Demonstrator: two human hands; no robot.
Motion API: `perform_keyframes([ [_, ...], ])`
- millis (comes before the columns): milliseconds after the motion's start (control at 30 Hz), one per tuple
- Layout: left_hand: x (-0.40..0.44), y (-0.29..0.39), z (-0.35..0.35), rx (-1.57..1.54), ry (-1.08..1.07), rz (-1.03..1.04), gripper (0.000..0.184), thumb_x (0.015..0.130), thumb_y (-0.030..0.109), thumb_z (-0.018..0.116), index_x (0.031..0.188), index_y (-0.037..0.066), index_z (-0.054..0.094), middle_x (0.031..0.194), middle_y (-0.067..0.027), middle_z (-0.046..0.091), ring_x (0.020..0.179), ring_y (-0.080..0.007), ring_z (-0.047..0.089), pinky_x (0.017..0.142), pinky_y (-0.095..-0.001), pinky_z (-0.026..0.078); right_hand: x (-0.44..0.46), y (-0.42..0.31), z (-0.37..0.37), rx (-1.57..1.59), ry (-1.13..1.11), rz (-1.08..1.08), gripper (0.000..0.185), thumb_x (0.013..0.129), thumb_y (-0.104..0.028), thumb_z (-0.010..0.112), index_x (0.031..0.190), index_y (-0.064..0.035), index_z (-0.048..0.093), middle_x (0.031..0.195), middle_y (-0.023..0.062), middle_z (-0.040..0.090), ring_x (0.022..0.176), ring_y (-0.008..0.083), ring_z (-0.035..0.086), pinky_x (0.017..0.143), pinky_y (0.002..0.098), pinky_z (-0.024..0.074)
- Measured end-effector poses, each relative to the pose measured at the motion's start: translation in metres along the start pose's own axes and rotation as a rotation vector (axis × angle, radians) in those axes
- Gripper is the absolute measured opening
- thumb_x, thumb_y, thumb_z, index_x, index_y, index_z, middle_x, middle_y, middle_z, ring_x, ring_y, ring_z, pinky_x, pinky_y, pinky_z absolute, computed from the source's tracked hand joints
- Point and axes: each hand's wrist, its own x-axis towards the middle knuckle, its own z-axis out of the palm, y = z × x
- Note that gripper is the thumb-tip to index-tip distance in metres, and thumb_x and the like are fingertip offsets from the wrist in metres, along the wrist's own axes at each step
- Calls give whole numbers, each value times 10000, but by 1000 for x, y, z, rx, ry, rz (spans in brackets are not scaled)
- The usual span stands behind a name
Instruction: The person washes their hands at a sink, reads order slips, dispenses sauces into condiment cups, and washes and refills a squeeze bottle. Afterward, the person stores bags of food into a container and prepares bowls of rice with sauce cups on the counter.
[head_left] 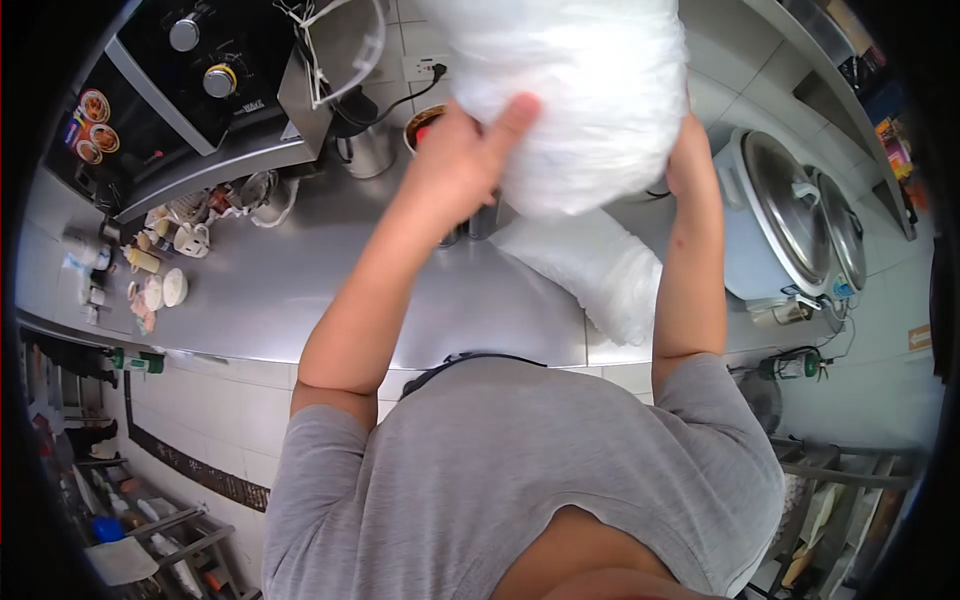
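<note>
A large white plastic bundle (580, 100), cloudy and wrinkled, is held up over the steel counter between my two hands. My left hand (465, 150) presses its left side, with the thumb lying on the front. At its right edge is my right hand (685, 155), its fingers mostly hidden behind the bundle. Below, a second white plastic bundle (600, 275) lies on the counter (480, 310), reaching its front edge.
A microwave (220, 100) stands at the upper left, beside a metal pitcher (365, 150). Small cups and bottles (190, 238) sit at the left. On the right is a large white cooker (750, 240) with a metal lid. Shelves (860, 100) line the upper right.
</note>
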Motion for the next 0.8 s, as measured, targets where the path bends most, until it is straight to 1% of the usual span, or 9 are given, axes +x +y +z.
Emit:
perform_keyframes([
  [267,-54,-86,160,-434,-646,-431,1087,770,843,340,1227,-130,503,955,-229,646,724,-284,655,553,-356,535,-13,82,-173,-826,58,378,915,818,-730,478,1081,135,621,1022,250,657,1016,327,603,926,384,437],
  [400,-36,-142,180,-101,-990,-838,993,798,812,346,1250,-56,514,1017,-259,632,768,-290,662,661,-398,541,-16,151,-174,-934,-246,648,932,807,-748,462,1120,117,606,1103,283,625,1123,356,566,963,399,409],
  [433,-25,-141,171,157,-1053,-799,944,804,789,403,1192,-56,569,944,-259,654,744,-292,664,675,-395,535,-13,169,-177,-1022,-144,579,866,819,-730,468,1036,90,647,1057,263,644,1062,345,590,930,396,424],
  [500,-9,-94,137,562,-888,-96,695,844,635,540,1067,-15,647,824,-200,677,699,-283,673,657,-352,526,8,173,-185,-1149,-91,410,802,834,-699,479,1007,62,667,1031,260,651,1023,379,598,905,421,438],
  [567,17,-56,113,491,-612,58,425,850,453,619,1027,72,686,928,-129,693,800,-251,677,727,-339,509,3,124,-173,-1256,-72,179,780,844,-677,476,1046,55,649,1066,268,634,1043,417,584,902,448,445],
  [633,63,-97,129,432,-390,587,394,875,394,581,1146,116,648,1220,-150,588,1109,-350,548,953,-453,422,0,81,-138,-1208,78,3,741,857,-657,469,1050,35,650,1081,255,632,1036,396,592,880,428,466],
  [733,70,-127,175,787,-347,671,509,838,418,603,1288,182,569,1494,-87,332,1387,-356,249,1101,-583,178,-13,85,-90,-1042,58,95,694,864,-634,476,1180,-29,606,1200,257,580,1134,394,544,921,485,442],
  [767,75,-132,184,763,-434,632,674,769,479,636,1380,248,473,1564,-73,171,1441,-373,57,1080,-671,-9,-25,93,-80,-1158,27,170,699,864,-635,474,1226,-45,573,1249,252,544,1176,400,506,933,527,415],
  [800,75,-130,192,784,-425,637,701,751,483,648,1387,256,463,1560,-83,180,1440,-375,60,1083,-667,-4,-39,106,-70,-1270,-9,252,708,864,-637,473,1272,-62,540,1299,248,508,1218,406,468,946,569,389],
])
